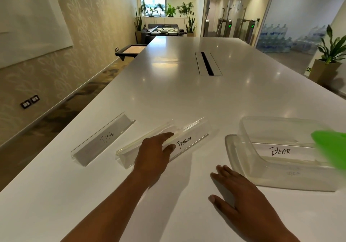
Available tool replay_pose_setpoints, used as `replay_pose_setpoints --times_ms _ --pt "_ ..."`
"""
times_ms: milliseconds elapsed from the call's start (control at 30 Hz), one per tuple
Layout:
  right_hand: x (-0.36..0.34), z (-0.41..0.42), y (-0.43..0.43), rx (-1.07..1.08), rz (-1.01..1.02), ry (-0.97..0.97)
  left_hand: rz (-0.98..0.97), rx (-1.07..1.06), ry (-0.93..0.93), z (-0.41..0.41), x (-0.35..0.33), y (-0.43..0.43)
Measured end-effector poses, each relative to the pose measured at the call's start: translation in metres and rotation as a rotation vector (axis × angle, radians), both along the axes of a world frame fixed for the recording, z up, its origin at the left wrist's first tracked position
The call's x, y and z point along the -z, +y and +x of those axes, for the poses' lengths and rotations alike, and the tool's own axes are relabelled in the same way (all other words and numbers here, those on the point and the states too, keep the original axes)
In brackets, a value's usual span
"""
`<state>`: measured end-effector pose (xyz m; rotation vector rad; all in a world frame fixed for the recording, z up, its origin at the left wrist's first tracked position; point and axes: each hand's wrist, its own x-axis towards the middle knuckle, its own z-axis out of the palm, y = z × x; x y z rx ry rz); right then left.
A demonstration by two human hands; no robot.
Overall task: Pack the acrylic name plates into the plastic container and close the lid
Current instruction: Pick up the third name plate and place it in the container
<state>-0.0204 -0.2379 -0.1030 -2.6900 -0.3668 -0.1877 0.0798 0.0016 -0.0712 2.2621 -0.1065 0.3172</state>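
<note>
Nearest the lens, the right hand [241,189] lies flat on the white table [177,95], fingers spread and holding nothing, just beside the clear plastic container [280,178]. Further out, the left hand [155,152] is clasped over the "PENGUIN" name plate [185,142], fingers on its top edge and thumb on its front face. That plate looks slightly blurred and tilted; whether it is clear of the table cannot be told.

To the left, apart from it, the "DOG" name plate [103,138] lies on the tabletop, a long angled strip of clear acrylic with a grey insert. The "BEAR" name plate [280,151] sits inside the container, its handwritten label readable through the translucent wall. A blurred green shape [331,146] overlaps the container's right side; what it is cannot be told.

Smooth and glossy, the table mirrors the ceiling lights and has a narrow cable slot [206,64] near its middle. On the left runs a pale patterned wall [84,26] with sockets low down. At the far end stand potted plants [168,10] by a window, with a foosball table [164,30] below them.
</note>
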Motion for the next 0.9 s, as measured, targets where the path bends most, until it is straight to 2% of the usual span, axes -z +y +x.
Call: replay_pose_setpoints --times_ms 200,400,567,733,833,900 --pt "-0.001 -0.001 0.0 0.007 -0.002 0.001 -0.016 0.046 0.032 -0.02 -0.015 0.014" --pt "-0.001 -0.001 0.0 0.017 0.02 0.019 -0.105 0.158 0.167 -0.054 -0.027 0.036" --pt "-0.007 -0.003 -0.002 0.021 0.157 0.084 -0.1 0.221 0.214 -0.076 -0.031 0.053" --pt "-0.025 -0.011 -0.005 0.0 0.396 0.152 -0.086 0.285 0.224 -0.09 -0.041 0.06" --pt "-0.03 -0.015 -0.004 -0.046 0.792 0.285 -0.079 0.312 0.216 -0.095 -0.047 0.06" --pt "-0.032 -0.016 -0.005 -0.048 0.997 0.288 -0.065 0.322 0.198 -0.098 -0.05 0.059"
